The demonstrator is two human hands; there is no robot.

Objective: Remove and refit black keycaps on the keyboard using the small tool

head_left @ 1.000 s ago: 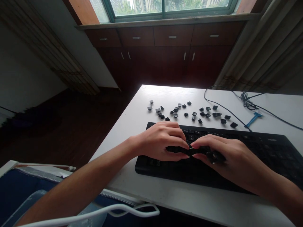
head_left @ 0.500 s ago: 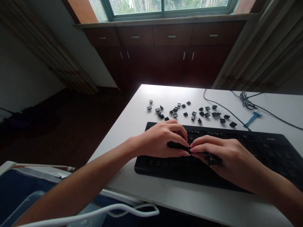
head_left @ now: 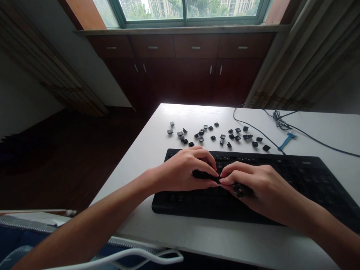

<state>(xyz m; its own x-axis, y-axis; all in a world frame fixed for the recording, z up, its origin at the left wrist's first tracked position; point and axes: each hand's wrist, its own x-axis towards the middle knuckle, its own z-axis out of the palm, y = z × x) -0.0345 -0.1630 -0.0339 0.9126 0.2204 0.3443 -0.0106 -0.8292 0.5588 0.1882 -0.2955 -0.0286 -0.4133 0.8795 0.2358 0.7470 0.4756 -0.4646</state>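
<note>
A black keyboard [head_left: 191,208] lies across the white table, with some of its key spots bare. Over its left half, my left hand [head_left: 187,168] has thumb and fingertips pinched together at a small black keycap [head_left: 219,180]. My right hand [head_left: 261,183] meets it from the other side, its thumb and index finger closed on the same keycap. The fingertips cover most of that piece. Under the right hand's curled fingers, a dark, blurred shape [head_left: 239,190] shows, and I cannot tell what it is. Several loose black keycaps [head_left: 213,137] are scattered behind the keyboard.
A blue brush-like tool [head_left: 287,140] lies behind the keyboard near the black cable [head_left: 261,131], which is bundled farther back. The white table [head_left: 197,234] ends at the left and front. A white curved rail [head_left: 135,255] and blue fabric sit below its front edge.
The view has shifted, so the keyboard and table appear farther left. Both hands stay pinched together over the same part of the keyboard; the right index finger is bent slightly more.
</note>
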